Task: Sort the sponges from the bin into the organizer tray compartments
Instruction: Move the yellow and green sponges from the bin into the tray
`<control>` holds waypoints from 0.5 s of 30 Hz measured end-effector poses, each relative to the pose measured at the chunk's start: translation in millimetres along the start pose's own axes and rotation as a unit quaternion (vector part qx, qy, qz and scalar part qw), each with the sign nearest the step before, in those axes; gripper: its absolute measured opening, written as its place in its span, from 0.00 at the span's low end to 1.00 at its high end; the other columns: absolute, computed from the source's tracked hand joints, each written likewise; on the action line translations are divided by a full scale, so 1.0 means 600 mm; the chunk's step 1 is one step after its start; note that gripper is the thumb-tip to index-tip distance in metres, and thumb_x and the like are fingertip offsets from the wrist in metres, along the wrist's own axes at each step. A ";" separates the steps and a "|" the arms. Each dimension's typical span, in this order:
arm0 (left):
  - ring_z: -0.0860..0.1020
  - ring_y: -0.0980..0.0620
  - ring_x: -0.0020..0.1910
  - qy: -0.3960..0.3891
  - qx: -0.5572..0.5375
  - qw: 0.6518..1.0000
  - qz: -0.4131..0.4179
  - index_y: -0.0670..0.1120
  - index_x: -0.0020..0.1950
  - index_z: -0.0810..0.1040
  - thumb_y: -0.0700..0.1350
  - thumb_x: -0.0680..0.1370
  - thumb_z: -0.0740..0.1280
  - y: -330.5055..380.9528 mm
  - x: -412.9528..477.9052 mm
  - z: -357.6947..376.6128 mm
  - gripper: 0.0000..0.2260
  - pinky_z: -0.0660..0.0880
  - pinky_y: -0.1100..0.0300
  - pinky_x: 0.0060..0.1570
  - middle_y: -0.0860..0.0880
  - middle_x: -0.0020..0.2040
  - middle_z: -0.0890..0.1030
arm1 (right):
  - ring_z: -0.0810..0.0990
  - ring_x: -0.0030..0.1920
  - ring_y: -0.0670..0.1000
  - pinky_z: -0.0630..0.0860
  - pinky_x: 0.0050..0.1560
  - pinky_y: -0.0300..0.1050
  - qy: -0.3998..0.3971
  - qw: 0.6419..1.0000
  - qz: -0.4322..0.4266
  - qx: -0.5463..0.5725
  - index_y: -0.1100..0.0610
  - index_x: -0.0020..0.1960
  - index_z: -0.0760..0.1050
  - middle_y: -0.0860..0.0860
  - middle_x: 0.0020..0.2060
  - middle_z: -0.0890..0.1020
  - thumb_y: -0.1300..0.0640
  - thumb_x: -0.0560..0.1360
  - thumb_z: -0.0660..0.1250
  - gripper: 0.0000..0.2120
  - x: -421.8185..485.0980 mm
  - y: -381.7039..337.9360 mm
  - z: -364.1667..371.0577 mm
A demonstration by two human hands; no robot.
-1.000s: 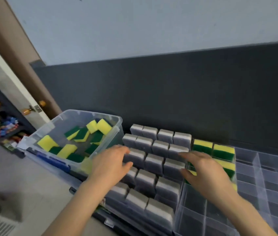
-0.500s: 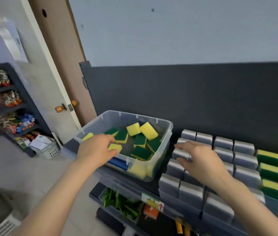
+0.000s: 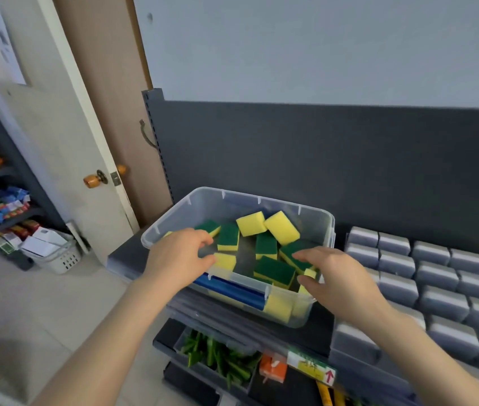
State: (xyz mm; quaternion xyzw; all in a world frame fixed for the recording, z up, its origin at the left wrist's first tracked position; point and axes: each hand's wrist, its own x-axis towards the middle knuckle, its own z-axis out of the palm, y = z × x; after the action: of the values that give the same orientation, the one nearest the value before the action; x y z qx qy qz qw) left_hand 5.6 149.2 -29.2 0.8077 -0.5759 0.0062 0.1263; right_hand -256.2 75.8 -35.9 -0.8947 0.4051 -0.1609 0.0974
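Both hover over the bin [image 3: 258,197]: right hand [image 3: 336,278] slack and empty, left hand [image 3: 181,256] curled against a yellow sponge [image 3: 226,260], grip unclear; best pinch it across its sides.

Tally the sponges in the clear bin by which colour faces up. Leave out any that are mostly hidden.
Rectangular sponges with green scouring face up: 5
Rectangular sponges with yellow foam face up: 3
Total: 8
Left out: yellow bits beside the left hand and right hand, and behind the front wall of the clear plastic bin.
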 end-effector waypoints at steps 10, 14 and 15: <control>0.77 0.57 0.55 -0.023 -0.007 1.000 -0.009 0.56 0.64 0.75 0.57 0.75 0.68 -0.075 0.101 0.003 0.18 0.77 0.57 0.49 0.58 0.58 0.79 | 0.74 0.62 0.47 0.74 0.58 0.43 -0.011 0.999 -0.016 0.026 0.46 0.67 0.70 0.44 0.63 0.76 0.51 0.75 0.65 0.20 0.156 -0.023 0.045; 0.77 0.57 0.56 -0.019 -0.013 1.000 -0.003 0.54 0.65 0.75 0.54 0.77 0.67 -0.108 0.158 -0.003 0.17 0.75 0.60 0.51 0.57 0.60 0.78 | 0.75 0.61 0.48 0.72 0.57 0.40 -0.020 0.999 -0.038 0.028 0.46 0.67 0.70 0.44 0.64 0.75 0.52 0.75 0.65 0.20 0.238 -0.035 0.068; 0.77 0.57 0.55 -0.023 -0.017 1.000 -0.001 0.54 0.65 0.75 0.53 0.77 0.66 -0.117 0.168 -0.001 0.16 0.75 0.61 0.51 0.56 0.60 0.78 | 0.75 0.61 0.47 0.72 0.57 0.40 -0.034 0.998 -0.048 0.029 0.46 0.67 0.71 0.44 0.64 0.75 0.52 0.75 0.65 0.20 0.259 -0.035 0.078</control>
State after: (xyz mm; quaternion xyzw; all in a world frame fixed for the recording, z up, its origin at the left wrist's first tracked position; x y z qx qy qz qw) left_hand 105.3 77.1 -26.7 0.8062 -0.5776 -0.0222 0.1266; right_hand -127.8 -25.7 -40.7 -0.9148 0.3531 -0.1472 0.1294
